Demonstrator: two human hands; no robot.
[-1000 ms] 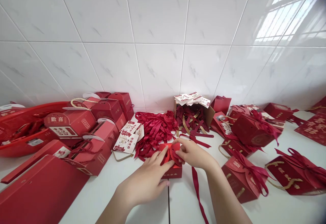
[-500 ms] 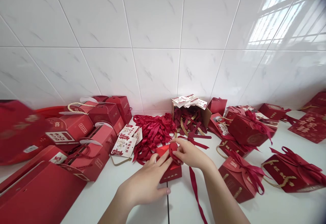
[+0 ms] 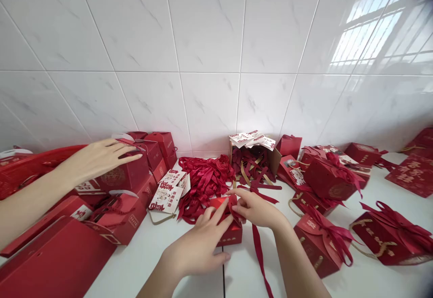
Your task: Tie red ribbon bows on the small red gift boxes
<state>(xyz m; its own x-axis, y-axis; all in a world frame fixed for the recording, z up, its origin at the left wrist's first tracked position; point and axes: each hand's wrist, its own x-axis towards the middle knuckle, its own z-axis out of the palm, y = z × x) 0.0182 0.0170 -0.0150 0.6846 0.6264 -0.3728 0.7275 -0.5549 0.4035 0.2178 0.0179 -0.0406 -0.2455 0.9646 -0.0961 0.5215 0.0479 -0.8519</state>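
Centrally, in the head view, a small red box (image 3: 234, 236) sits on the counter (image 3: 203, 285); the left hand (image 3: 198, 246), fingers spread, covers its top; the right hand (image 3: 255, 208) pinches a rounded flap (image 3: 232, 204); a loose ribbon (image 3: 259, 253) trails beside; a ribbon heap (image 3: 204, 176) lies beyond; leftward, a co-worker's hand (image 3: 101, 154) overlies a dark box (image 3: 126, 174); tied boxes (image 3: 313, 243) crowd the right.

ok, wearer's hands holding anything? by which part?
Right hand: small red box, by a rounded top flap. Left hand: over its top, grip unclear.
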